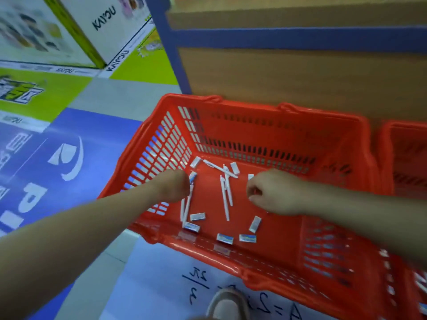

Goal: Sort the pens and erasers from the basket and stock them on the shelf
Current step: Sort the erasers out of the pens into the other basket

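A red plastic basket point(231, 107) stands on the floor against the shelf unit point(288, 72). Several white pens point(225, 195) and small white-and-blue erasers point(224, 238) lie scattered on its bottom. My left hand point(174, 185) is down inside at the left wall, its fist closed round two white pens point(186, 209) that stick out below it. At the middle right, my right hand point(272, 192) has its fingers curled, and the white edge of an eraser point(251, 176) shows at the knuckles. What lies under both hands is hidden.
A second red basket point(406, 158) stands just to the right. The shelf's blue upright point(171, 54) rises behind the basket's left corner. Printed floor graphics point(57, 158) and a paper with handwriting point(161, 285) lie around it. My shoe point(227, 306) is at the bottom edge.
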